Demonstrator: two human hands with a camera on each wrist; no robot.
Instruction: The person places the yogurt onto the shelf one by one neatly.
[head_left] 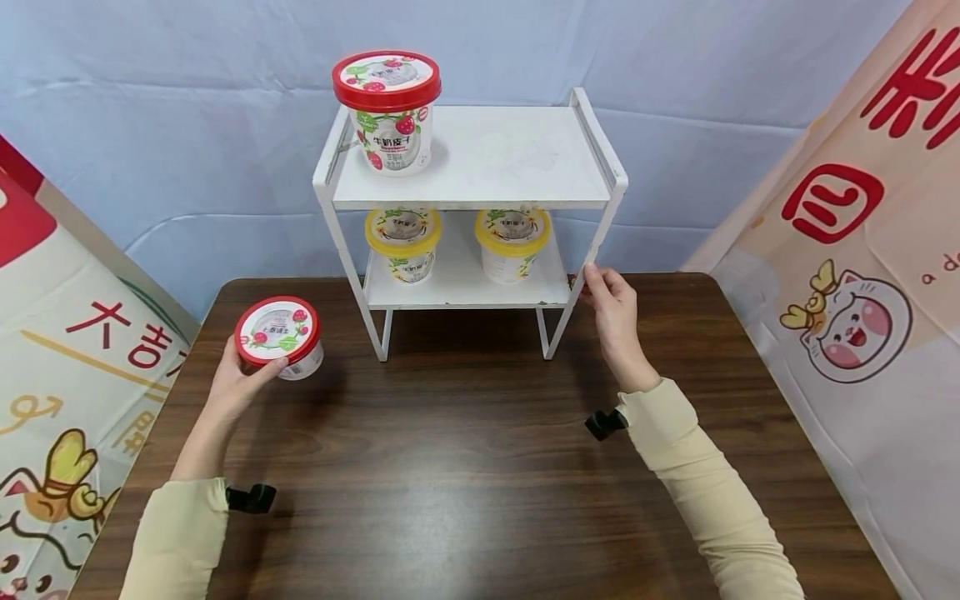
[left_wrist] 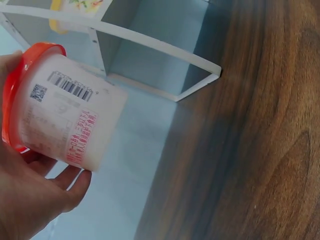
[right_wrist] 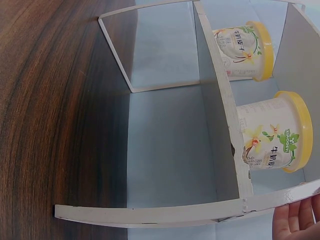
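My left hand (head_left: 231,388) grips a red-lidded tub (head_left: 276,332) with strawberries on its lid, left of a white two-tier shelf rack (head_left: 517,154). The left wrist view shows the tub's barcode side, with fingers curled round it; it appears raised off the table. My right hand (head_left: 617,323) pinches the rack's right front leg. A second red-lidded tub (head_left: 396,133) stands at the left of the top shelf. On the lower shelf stand two yellow-lidded tubs, the left one (head_left: 405,242) and the right one (head_left: 512,242), both shown also in the right wrist view.
The rack stands near the back edge of a dark wooden table (head_left: 450,450). Behind hangs a light blue cloth (head_left: 225,100). Printed banners flank the table, a left one (head_left: 75,367) and a right one (head_left: 862,217). Black wrist mounts stick out beside both sleeves.
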